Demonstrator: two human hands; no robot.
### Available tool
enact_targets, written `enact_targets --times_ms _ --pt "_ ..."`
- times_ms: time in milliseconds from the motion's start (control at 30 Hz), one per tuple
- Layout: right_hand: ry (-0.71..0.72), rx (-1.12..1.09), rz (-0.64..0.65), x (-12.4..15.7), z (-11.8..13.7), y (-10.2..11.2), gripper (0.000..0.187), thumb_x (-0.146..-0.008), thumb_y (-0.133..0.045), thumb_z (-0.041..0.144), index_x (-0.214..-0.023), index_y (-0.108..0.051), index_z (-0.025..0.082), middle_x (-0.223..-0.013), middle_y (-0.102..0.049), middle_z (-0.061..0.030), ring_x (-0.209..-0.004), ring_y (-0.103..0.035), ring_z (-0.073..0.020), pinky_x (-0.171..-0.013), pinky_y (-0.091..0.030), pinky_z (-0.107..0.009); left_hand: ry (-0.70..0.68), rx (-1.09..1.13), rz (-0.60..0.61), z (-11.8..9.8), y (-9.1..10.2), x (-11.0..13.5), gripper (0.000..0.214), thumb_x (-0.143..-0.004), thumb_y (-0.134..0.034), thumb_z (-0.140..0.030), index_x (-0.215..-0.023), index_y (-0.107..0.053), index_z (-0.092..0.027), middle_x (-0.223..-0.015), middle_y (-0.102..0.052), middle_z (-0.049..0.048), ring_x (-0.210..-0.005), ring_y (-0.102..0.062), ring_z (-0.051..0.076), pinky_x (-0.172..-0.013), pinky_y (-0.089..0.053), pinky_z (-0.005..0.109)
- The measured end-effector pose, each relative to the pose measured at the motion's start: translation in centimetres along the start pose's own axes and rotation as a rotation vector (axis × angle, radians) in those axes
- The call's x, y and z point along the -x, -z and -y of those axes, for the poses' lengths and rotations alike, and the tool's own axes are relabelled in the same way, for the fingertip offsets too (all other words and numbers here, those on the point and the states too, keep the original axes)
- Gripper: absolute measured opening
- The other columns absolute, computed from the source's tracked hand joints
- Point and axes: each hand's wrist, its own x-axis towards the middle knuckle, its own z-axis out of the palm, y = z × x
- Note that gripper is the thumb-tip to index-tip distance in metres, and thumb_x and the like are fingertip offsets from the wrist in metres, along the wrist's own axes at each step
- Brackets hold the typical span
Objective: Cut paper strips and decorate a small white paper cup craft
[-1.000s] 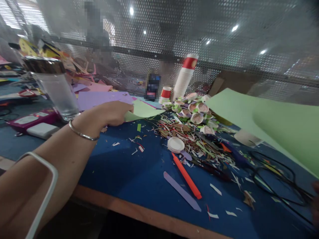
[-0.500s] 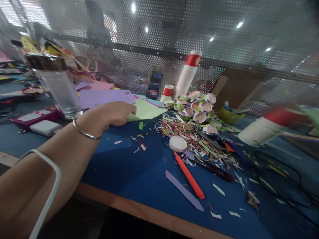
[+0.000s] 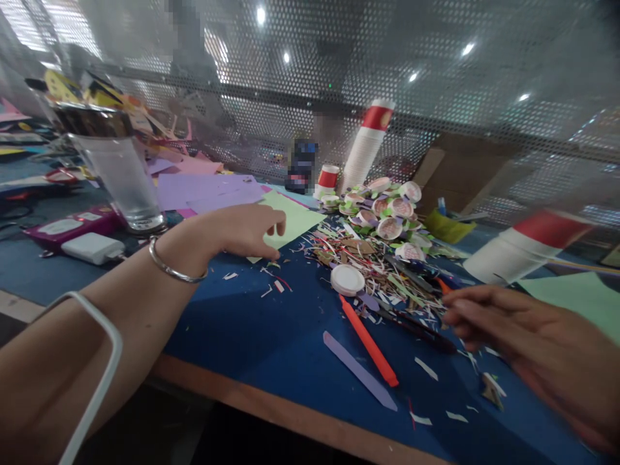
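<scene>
My left hand (image 3: 249, 232) hovers over the near edge of a pale green paper sheet (image 3: 298, 219), its fingers curved and thumb apart, holding nothing. Purple paper (image 3: 208, 190) lies just behind it. My right hand (image 3: 523, 342) is at the right, slightly blurred, with fingers curled and thumb pressed near the index finger; nothing shows in it. Close to its fingertips are a dark-handled tool (image 3: 426, 330) and paper scraps. Another pale green sheet (image 3: 581, 297) lies behind the right hand. A red pen-like stick (image 3: 371, 342) and a purple paper strip (image 3: 358, 370) lie between the hands.
Paper shavings (image 3: 358, 248) and small round paper-cup pieces (image 3: 390, 226) form a heap. A tall cup stack (image 3: 365, 145) stands behind, another cup stack (image 3: 527, 242) leans right. A glass tumbler (image 3: 130, 181) and white charger (image 3: 94, 248) are left. The table edge (image 3: 271, 407) is near.
My left hand has drawn slightly right and toward me, its fingers now off the green sheet. My right hand has come into view, and a green sheet now lies at the right.
</scene>
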Motion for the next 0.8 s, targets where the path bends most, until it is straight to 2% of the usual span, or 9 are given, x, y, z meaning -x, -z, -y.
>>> enact_targets --times_ms 67,100,133,200,300,433,567,700,800 --pt "-0.151 -0.136 0.286 -1.1 3.2 -1.3 0.042 -0.088 -0.066 0.066 -0.095 -0.078 0.027 -0.086 -0.081 -0.0096 -0.069 -0.075 -0.0255 -0.062 -0.063 -0.038 -0.095 0.063 -0.125 -1.2 -0.6 -0.4 0.043 -0.087 -0.067 -0.044 -0.12 -0.063 -0.016 -0.125 -0.069 0.0128 -0.112 -0.064 0.028 -0.094 -0.046 0.036" --pt "-0.159 -0.131 0.32 -1.6 4.4 -1.9 0.042 -0.085 -0.069 0.066 -0.094 -0.078 0.025 -0.087 -0.08 -0.0091 -0.07 -0.075 -0.0245 -0.064 -0.062 -0.037 -0.153 0.093 -0.188 -1.9 -1.0 -0.5 0.043 -0.089 -0.067 -0.042 -0.121 -0.064 -0.015 -0.125 -0.068 0.0137 -0.115 -0.062 0.029 -0.098 -0.045 0.037" --pt "-0.139 -0.118 0.306 -2.1 5.2 -2.5 0.043 -0.081 -0.071 0.066 -0.09 -0.077 0.024 -0.085 -0.08 -0.0089 -0.07 -0.074 -0.0246 -0.064 -0.061 -0.037 -0.227 0.126 -0.237 -2.6 -1.4 -0.8 0.044 -0.09 -0.067 -0.043 -0.123 -0.063 -0.014 -0.128 -0.067 0.0147 -0.119 -0.06 0.029 -0.103 -0.043 0.039" --pt "-0.111 -0.119 0.332 -2.9 5.8 -3.5 0.041 -0.082 -0.068 0.062 -0.093 -0.075 0.023 -0.087 -0.08 -0.009 -0.077 -0.075 -0.0261 -0.07 -0.059 -0.04 -0.359 0.19 -0.297 -4.1 -2.4 -1.2 0.052 -0.09 -0.069 -0.047 -0.129 -0.062 -0.013 -0.131 -0.065 0.0156 -0.124 -0.056 0.03 -0.109 -0.04 0.041" --pt "-0.105 -0.184 0.368 -3.6 5.2 -4.6 0.038 -0.086 -0.065 0.056 -0.103 -0.073 0.022 -0.092 -0.081 -0.0095 -0.083 -0.076 -0.0274 -0.075 -0.058 -0.042 -0.503 0.232 -0.297 -5.8 -4.0 -2.2 0.059 -0.092 -0.067 -0.053 -0.135 -0.058 -0.014 -0.136 -0.065 0.0161 -0.125 -0.056 0.031 -0.113 -0.035 0.044" --pt "-0.108 -0.247 0.377 -3.6 4.7 -5.1 0.035 -0.084 -0.069 0.049 -0.106 -0.07 0.022 -0.092 -0.081 -0.0098 -0.084 -0.077 -0.0285 -0.074 -0.059 -0.043 -0.597 0.28 -0.274 -6.8 -5.5 -3.3 0.049 -0.093 -0.064 -0.036 -0.137 -0.055 -0.017 -0.148 -0.06 0.0137 -0.129 -0.057 0.03 -0.116 -0.032 0.045" --pt "-0.07 -0.309 0.319 -3.5 5.0 -5.2 0.035 -0.085 -0.071 0.048 -0.106 -0.071 0.021 -0.092 -0.08 -0.01 -0.085 -0.077 -0.0276 -0.074 -0.06 -0.041 -0.616 0.381 -0.311 -6.8 -5.4 -3.4 0.051 -0.086 -0.068 -0.026 -0.135 -0.055 -0.019 -0.14 -0.064 0.012 -0.128 -0.057 0.03 -0.112 -0.039 0.046" --pt "-0.045 -0.379 0.227 -3.8 5.5 -4.9 0.042 -0.084 -0.076 0.057 -0.105 -0.072 0.02 -0.093 -0.08 -0.0103 -0.084 -0.076 -0.0254 -0.074 -0.061 -0.038 -0.576 0.561 -0.38 -6.6 -4.4 -2.5 0.053 -0.084 -0.072 -0.026 -0.133 -0.056 -0.017 -0.131 -0.063 0.0135 -0.119 -0.06 0.026 -0.099 -0.05 0.039" --pt "-0.051 -0.426 0.194 -4.1 6.0 -4.6 0.048 -0.078 -0.081 0.063 -0.101 -0.072 0.021 -0.092 -0.08 -0.0097 -0.084 -0.076 -0.0247 -0.073 -0.061 -0.036 -0.571 0.584 -0.44 -6.5 -4.0 -2.1 0.056 -0.082 -0.075 -0.026 -0.133 -0.056 -0.015 -0.127 -0.063 0.0132 -0.116 -0.061 0.026 -0.099 -0.051 0.038"
